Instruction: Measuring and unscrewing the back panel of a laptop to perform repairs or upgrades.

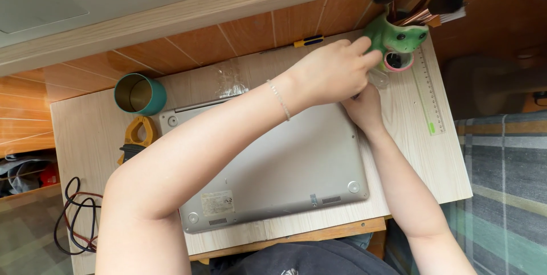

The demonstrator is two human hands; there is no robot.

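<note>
While the silver laptop (pixel 285 161) lies closed and underside up on the pale counter (pixel 421 155), both hands meet at its far right corner. The left hand (pixel 333 72) reaches across, its fingers (pixel 364 53) stretched toward a green frog-shaped holder (pixel 399 35) of brushes, touching its side. The right hand (pixel 363 107) sits beneath the left; whether its fingers hold anything cannot be told. A teal cup (pixel 139 94) and a yellow clamp meter (pixel 137 135) stand left of the laptop, and a green ruler (pixel 428 95) lies to the right.
</note>
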